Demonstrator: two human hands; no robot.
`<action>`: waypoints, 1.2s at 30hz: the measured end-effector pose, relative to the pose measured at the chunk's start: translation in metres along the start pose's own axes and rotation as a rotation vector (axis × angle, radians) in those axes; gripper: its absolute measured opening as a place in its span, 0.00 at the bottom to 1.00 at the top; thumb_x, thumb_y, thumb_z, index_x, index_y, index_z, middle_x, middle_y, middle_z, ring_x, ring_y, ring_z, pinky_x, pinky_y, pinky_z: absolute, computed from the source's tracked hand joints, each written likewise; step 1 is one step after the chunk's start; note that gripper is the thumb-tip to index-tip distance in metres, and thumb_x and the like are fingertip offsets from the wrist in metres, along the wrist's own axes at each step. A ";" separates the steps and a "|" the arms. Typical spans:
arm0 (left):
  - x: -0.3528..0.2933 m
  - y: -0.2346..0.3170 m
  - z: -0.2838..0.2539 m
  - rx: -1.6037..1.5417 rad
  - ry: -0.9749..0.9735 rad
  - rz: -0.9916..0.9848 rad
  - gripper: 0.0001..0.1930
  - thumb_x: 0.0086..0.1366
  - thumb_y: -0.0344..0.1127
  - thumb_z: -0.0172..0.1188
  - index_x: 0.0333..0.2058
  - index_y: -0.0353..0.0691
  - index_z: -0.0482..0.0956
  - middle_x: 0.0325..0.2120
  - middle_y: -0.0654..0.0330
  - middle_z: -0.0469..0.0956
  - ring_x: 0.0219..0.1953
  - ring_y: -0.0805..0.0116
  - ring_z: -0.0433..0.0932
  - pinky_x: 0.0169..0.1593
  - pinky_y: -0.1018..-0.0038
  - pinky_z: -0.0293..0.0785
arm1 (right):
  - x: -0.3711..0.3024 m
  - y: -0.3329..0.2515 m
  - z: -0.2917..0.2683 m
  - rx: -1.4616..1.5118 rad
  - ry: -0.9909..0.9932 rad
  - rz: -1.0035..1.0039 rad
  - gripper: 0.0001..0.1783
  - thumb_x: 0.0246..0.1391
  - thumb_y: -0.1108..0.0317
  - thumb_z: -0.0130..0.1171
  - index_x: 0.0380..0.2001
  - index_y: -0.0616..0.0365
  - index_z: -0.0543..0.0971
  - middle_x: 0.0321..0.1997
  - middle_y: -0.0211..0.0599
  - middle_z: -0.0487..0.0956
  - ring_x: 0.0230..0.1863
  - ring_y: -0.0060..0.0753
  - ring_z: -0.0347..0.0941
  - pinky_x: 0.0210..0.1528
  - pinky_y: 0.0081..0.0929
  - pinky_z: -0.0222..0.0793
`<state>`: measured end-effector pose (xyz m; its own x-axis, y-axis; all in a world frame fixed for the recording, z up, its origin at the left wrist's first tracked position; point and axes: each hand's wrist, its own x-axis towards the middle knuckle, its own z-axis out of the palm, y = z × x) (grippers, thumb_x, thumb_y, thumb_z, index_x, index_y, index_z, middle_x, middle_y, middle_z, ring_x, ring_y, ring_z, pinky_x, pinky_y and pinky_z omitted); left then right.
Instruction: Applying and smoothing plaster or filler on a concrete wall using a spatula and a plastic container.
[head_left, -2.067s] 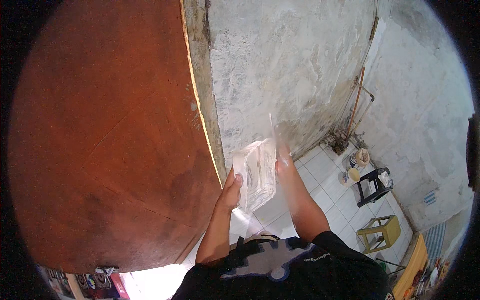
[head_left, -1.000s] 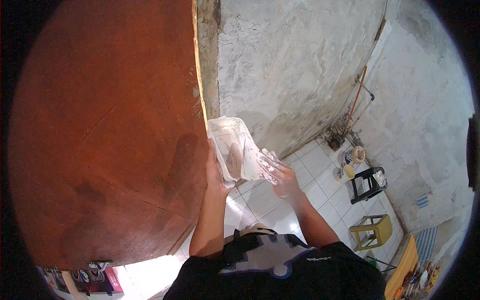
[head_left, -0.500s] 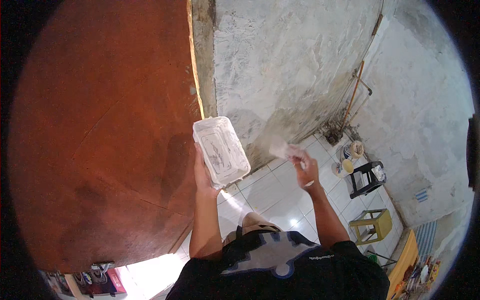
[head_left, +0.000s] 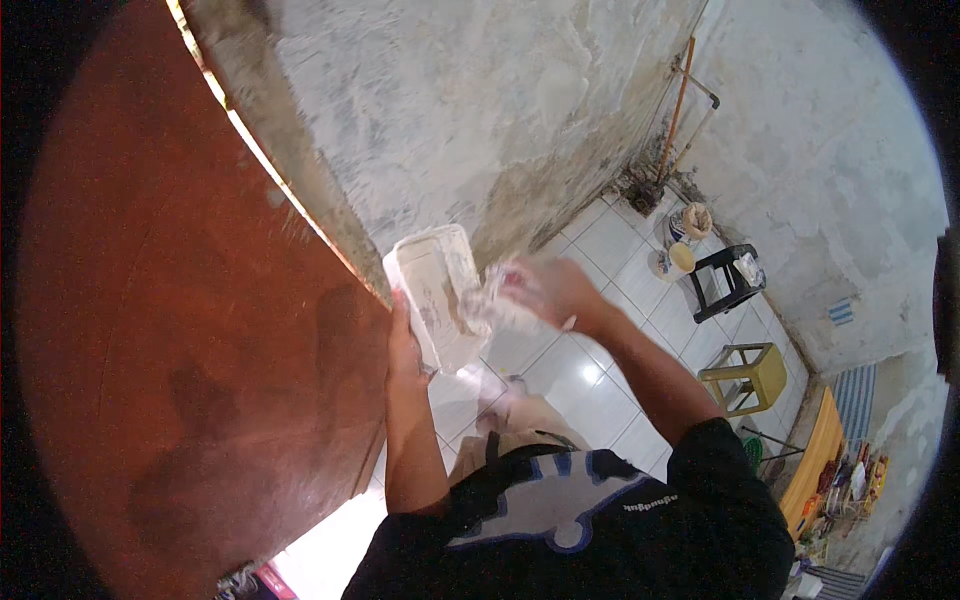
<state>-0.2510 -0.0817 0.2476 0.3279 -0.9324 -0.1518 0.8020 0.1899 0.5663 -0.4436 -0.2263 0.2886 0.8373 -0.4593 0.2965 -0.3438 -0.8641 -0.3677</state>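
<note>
My left hand [head_left: 402, 345] grips the left side of a white rectangular plastic tub [head_left: 412, 285], fingers mostly hidden beneath it. White paste coats the inside of the tub, which is tilted toward me. Closed and smeared by motion, my right hand [head_left: 545, 290] is at the tub's right side. It holds a flat, whitish scraper [head_left: 485, 305] whose edge reaches the tub's rim; its exact shape is blurred. Beyond the tub stands a wall [head_left: 420, 120] with patchy white and grey plaster.
A large red-brown panel [head_left: 200, 330] borders the left, with a bright gap along its edge. On the tiled floor [head_left: 620, 250] at right stand a bucket [head_left: 692, 222], a pale yellow container [head_left: 680, 260], a black stool [head_left: 727, 282] and a yellow stool [head_left: 755, 380]. A pipe [head_left: 680, 110] runs up the corner.
My right hand has moved left with the scraper, from beside the tub to its right rim. The tub stays in my left hand. My view has turned, so the panel's edge now slants.
</note>
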 end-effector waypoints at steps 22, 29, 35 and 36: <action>0.115 -0.068 0.012 0.468 0.405 -0.185 0.38 0.69 0.62 0.44 0.66 0.38 0.55 0.60 0.53 0.65 0.59 0.56 0.67 0.62 0.63 0.64 | 0.168 0.284 0.261 0.544 0.572 1.279 0.14 0.54 0.67 0.58 0.39 0.69 0.77 0.34 0.59 0.78 0.39 0.61 0.74 0.44 0.49 0.66; 0.113 -0.087 -0.032 0.461 0.548 -0.229 0.40 0.67 0.64 0.47 0.65 0.38 0.56 0.59 0.53 0.65 0.58 0.54 0.68 0.60 0.59 0.66 | 0.138 0.263 0.286 0.566 0.632 0.823 0.13 0.48 0.74 0.54 0.39 0.65 0.77 0.32 0.58 0.77 0.38 0.64 0.74 0.43 0.52 0.68; 0.154 -0.099 -0.032 0.387 0.441 -0.345 0.40 0.67 0.64 0.48 0.66 0.38 0.56 0.61 0.51 0.64 0.60 0.53 0.67 0.60 0.58 0.66 | 0.076 0.264 0.299 0.616 0.394 0.525 0.14 0.48 0.75 0.55 0.41 0.59 0.77 0.32 0.55 0.78 0.35 0.62 0.74 0.38 0.51 0.70; 0.163 -0.099 -0.025 0.429 0.389 -0.365 0.41 0.67 0.64 0.48 0.66 0.38 0.55 0.61 0.51 0.63 0.60 0.53 0.66 0.60 0.58 0.66 | 0.062 0.270 0.302 0.611 0.375 0.446 0.15 0.48 0.74 0.56 0.42 0.59 0.77 0.32 0.55 0.78 0.33 0.62 0.74 0.37 0.49 0.71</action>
<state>-0.2643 -0.2449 0.1471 0.2941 -0.7198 -0.6289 0.6532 -0.3290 0.6820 -0.3565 -0.4258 -0.0586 0.4442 -0.8622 0.2436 -0.2284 -0.3719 -0.8997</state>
